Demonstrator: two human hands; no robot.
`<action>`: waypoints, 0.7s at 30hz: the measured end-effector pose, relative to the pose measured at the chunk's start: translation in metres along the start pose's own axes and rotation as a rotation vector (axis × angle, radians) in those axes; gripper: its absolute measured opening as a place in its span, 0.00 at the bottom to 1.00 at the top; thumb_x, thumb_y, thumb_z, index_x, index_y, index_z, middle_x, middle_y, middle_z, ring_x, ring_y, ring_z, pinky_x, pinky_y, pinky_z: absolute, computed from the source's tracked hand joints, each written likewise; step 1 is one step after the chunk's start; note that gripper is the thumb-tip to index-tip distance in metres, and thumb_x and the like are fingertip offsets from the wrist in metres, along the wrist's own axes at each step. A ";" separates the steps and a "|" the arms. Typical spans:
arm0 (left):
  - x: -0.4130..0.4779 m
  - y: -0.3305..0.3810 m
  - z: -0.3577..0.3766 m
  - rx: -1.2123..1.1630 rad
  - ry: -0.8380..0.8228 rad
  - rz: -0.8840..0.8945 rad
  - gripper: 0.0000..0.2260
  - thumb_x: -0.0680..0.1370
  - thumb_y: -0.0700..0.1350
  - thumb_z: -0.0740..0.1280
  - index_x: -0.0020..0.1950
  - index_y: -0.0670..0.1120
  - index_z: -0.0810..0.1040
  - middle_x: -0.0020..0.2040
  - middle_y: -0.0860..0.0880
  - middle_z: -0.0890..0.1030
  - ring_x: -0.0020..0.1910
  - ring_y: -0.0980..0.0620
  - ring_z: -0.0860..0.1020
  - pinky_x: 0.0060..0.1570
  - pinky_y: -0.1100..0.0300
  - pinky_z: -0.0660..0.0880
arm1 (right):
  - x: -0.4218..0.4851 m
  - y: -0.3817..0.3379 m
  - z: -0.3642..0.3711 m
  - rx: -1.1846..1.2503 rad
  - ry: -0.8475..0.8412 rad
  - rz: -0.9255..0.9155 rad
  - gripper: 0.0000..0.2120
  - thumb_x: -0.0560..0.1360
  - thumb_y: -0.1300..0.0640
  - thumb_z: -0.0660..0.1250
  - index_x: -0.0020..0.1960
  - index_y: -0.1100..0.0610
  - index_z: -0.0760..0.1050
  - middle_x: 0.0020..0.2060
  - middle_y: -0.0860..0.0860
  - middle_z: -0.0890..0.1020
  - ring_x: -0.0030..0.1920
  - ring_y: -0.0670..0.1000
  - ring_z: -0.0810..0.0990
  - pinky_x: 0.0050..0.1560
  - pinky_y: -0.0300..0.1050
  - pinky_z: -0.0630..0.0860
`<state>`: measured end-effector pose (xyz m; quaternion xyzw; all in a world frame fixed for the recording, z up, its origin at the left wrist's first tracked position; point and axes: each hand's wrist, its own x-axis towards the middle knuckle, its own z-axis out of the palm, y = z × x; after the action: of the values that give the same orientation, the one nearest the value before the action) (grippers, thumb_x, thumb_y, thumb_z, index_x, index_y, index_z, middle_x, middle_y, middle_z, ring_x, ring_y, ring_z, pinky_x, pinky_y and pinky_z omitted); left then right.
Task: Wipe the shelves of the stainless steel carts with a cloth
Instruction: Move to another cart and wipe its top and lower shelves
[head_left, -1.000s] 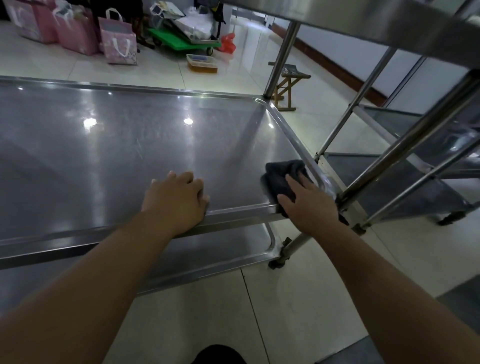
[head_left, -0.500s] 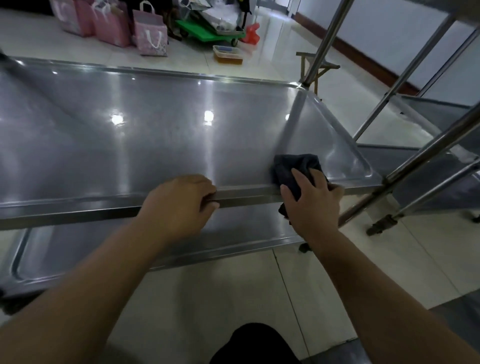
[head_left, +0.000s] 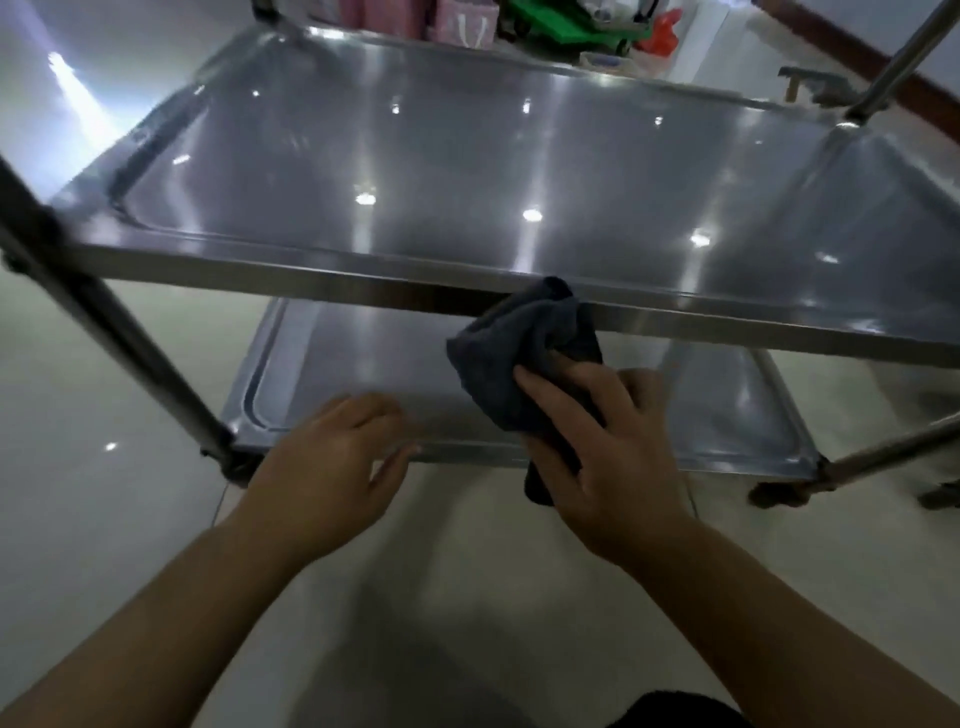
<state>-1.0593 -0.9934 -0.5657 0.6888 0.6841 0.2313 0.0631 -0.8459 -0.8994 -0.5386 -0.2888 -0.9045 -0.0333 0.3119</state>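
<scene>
One cloth (head_left: 519, 353), gripped by right hand (head_left: 613, 457), left hand (head_left: 332, 467) near.

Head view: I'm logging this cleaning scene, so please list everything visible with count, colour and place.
upper shelf: one, silver, across the middle
lower shelf: one, silver, beneath the upper one
cart posts: at least three, silver, at shelf corners
cloth: one, dark grey, at the upper shelf's front edge
pink bags: at least two, pink, on the floor beyond the cart
green trolley: one, green, far top
floor: pale tiles, around the cart
left hand: one, open, over the lower shelf's front edge
right hand: one, gripping the cloth
</scene>
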 end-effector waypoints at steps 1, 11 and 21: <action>-0.011 -0.014 0.003 -0.007 -0.016 -0.047 0.09 0.76 0.48 0.66 0.50 0.46 0.82 0.49 0.50 0.80 0.47 0.51 0.78 0.45 0.58 0.76 | -0.006 -0.007 0.011 0.006 -0.033 -0.047 0.19 0.75 0.51 0.63 0.64 0.55 0.71 0.58 0.59 0.78 0.50 0.58 0.69 0.51 0.42 0.65; -0.057 -0.126 0.026 -0.103 0.212 -0.656 0.03 0.74 0.48 0.68 0.47 0.52 0.79 0.42 0.54 0.77 0.39 0.53 0.77 0.34 0.62 0.72 | -0.007 -0.018 0.149 0.322 -0.528 0.414 0.14 0.80 0.56 0.60 0.64 0.55 0.74 0.55 0.54 0.74 0.55 0.55 0.72 0.54 0.44 0.68; -0.036 -0.169 0.039 -0.231 0.551 -0.803 0.31 0.72 0.52 0.71 0.70 0.50 0.60 0.66 0.48 0.67 0.57 0.52 0.71 0.51 0.58 0.68 | 0.041 -0.039 0.243 0.274 -0.402 0.268 0.22 0.77 0.50 0.64 0.70 0.53 0.69 0.70 0.56 0.65 0.64 0.60 0.66 0.65 0.51 0.65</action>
<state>-1.1962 -1.0099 -0.6768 0.2728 0.8564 0.4366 0.0399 -1.0256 -0.8527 -0.7046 -0.3617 -0.8982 0.1885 0.1640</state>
